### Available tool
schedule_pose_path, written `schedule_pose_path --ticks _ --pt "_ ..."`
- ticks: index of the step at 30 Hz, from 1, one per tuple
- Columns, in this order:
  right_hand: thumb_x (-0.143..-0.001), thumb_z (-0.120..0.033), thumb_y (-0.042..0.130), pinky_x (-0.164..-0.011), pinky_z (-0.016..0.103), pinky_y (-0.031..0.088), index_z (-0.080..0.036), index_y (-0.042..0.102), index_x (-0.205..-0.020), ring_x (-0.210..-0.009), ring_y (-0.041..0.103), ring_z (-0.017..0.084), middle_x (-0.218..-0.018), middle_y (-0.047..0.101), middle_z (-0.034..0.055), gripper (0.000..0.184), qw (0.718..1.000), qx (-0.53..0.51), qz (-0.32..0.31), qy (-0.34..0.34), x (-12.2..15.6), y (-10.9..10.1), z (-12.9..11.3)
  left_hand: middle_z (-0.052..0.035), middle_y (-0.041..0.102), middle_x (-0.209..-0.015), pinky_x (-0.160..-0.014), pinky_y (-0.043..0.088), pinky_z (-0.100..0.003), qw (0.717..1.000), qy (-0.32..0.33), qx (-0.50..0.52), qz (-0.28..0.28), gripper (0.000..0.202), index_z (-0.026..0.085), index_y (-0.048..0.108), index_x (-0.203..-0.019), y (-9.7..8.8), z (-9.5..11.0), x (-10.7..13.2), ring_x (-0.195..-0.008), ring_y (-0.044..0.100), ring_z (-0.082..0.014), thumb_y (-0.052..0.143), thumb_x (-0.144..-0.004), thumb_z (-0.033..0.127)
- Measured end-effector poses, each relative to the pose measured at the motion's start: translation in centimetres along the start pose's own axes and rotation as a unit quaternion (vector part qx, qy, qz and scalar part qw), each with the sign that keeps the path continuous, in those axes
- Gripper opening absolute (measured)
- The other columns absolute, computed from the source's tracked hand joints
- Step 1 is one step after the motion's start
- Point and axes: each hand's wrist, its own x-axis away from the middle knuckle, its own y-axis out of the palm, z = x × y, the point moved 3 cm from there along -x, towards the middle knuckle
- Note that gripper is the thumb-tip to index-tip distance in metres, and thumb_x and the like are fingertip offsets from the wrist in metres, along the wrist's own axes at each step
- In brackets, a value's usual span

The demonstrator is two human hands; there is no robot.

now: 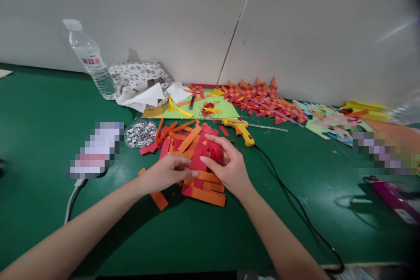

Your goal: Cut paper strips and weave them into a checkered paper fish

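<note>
My left hand (pixel 169 171) and my right hand (pixel 228 164) meet over a pile of red and orange paper strips (pixel 183 140) on the green table (pixel 49 131). Both hands pinch a partly woven piece of red and orange strips (pixel 205 186). My right fingers curl round a looped red strip (pixel 215 148). My left fingers press on the red strip's lower end. One loose orange strip (pixel 159 200) lies under my left wrist.
A yellow glue gun (pixel 241 129) with a black cord (pixel 295 205) lies right of the pile. A dish of googly eyes (pixel 141 134), a water bottle (pixel 90 61), finished woven fish (pixel 259 96) and coloured paper (pixel 331 122) line the back.
</note>
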Motion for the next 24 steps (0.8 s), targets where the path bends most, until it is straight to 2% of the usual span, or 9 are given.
schedule_pose_path --ticks 3,6,10,12,14,16,18,22,24 --pt "-0.073 -0.026 0.071 -0.093 0.041 0.051 -0.028 0.059 -0.117 -0.113 0.058 0.025 -0.122 0.06 0.006 0.045 0.999 0.03 0.005 -0.014 0.2 0.4 0.1 0.0073 0.033 -0.053 -0.046 0.027 -0.022 1.0 -0.015 0.018 -0.005 0.027 0.019 0.046 -0.06 0.3 -0.2 0.0 -0.048 0.032 -0.0082 0.063 -0.074 0.034" --pt "-0.074 -0.033 0.07 -0.09 0.041 0.052 -0.028 0.054 -0.125 -0.109 0.06 0.025 -0.125 0.059 0.0074 0.053 0.998 0.024 0.052 -0.027 0.4 0.2 -0.1 0.0073 0.035 -0.052 -0.046 0.029 -0.021 0.999 -0.013 0.024 0.034 0.028 0.018 0.047 -0.057 0.3 -0.2 -0.1 -0.047 0.035 -0.0078 0.066 -0.073 0.034" --pt "-0.088 -0.037 0.052 -0.096 0.043 0.047 -0.027 0.051 -0.128 -0.113 0.058 0.024 -0.131 0.054 0.0074 0.041 0.973 -0.005 0.222 -0.061 0.5 -1.2 -0.6 0.0038 0.052 -0.063 -0.054 0.043 -0.022 0.979 -0.037 0.109 0.168 0.025 0.017 0.058 -0.069 -0.9 -0.1 -0.1 -0.058 0.051 -0.0108 0.069 -0.07 0.039" --pt "-0.087 -0.036 0.053 -0.093 0.042 0.049 -0.026 0.052 -0.124 -0.108 0.061 0.023 -0.126 0.057 0.0081 0.038 0.962 -0.017 0.264 -0.064 0.4 -1.6 -0.7 0.0008 0.06 -0.077 -0.056 0.045 -0.021 0.954 -0.042 0.175 0.242 0.028 0.018 0.062 -0.083 -1.6 -0.1 0.0 -0.066 0.055 -0.0116 0.072 -0.068 0.04" --pt "-0.084 -0.035 0.059 -0.084 0.039 0.054 -0.026 0.053 -0.12 -0.09 0.066 0.021 -0.112 0.063 0.0076 0.037 0.962 -0.022 0.267 -0.056 0.2 -1.6 -0.6 -0.0003 0.063 -0.085 -0.054 0.045 -0.018 0.925 -0.037 0.252 0.281 0.03 0.018 0.063 -0.086 -2.2 -0.1 0.1 -0.069 0.056 -0.0103 0.074 -0.067 0.038" --pt "-0.081 -0.034 0.063 -0.072 0.035 0.057 -0.026 0.053 -0.115 -0.071 0.065 0.016 -0.094 0.064 0.0038 0.037 0.967 -0.017 0.249 -0.041 0.2 -1.3 -0.5 0.0006 0.063 -0.083 -0.05 0.042 -0.015 0.902 -0.023 0.317 0.293 0.027 0.017 0.063 -0.083 -2.4 -0.1 0.1 -0.064 0.055 -0.0076 0.077 -0.065 0.033" --pt "-0.079 -0.035 0.065 -0.061 0.03 0.056 -0.028 0.051 -0.114 -0.062 0.06 0.014 -0.084 0.06 0.0003 0.038 0.974 -0.009 0.224 -0.021 0.2 -1.0 -0.3 0.0018 0.063 -0.078 -0.05 0.042 -0.015 0.887 -0.007 0.357 0.292 0.025 0.017 0.063 -0.081 -2.5 0.0 0.1 -0.06 0.054 -0.0058 0.077 -0.065 0.029" --pt "-0.081 -0.039 0.06 -0.043 0.023 0.046 -0.031 0.044 -0.122 -0.053 0.051 0.01 -0.087 0.053 -0.0009 0.044 0.977 0.009 0.21 0.025 0.2 -0.9 0.3 0.003 0.063 -0.075 -0.053 0.045 -0.015 0.876 -0.001 0.387 0.288 0.024 0.017 0.063 -0.081 -2.3 0.1 0.1 -0.06 0.056 -0.0054 0.078 -0.066 0.027" --pt "-0.083 -0.04 0.058 -0.045 0.023 0.045 -0.03 0.047 -0.119 -0.055 0.05 0.009 -0.091 0.054 0.0002 0.039 0.976 0.036 0.21 0.034 0.0 -1.1 0.6 0.0038 0.062 -0.073 -0.053 0.045 -0.014 0.875 -0.008 0.395 0.281 0.024 0.017 0.062 -0.082 -2.1 0.0 0.1 -0.059 0.056 -0.0048 0.078 -0.066 0.026"
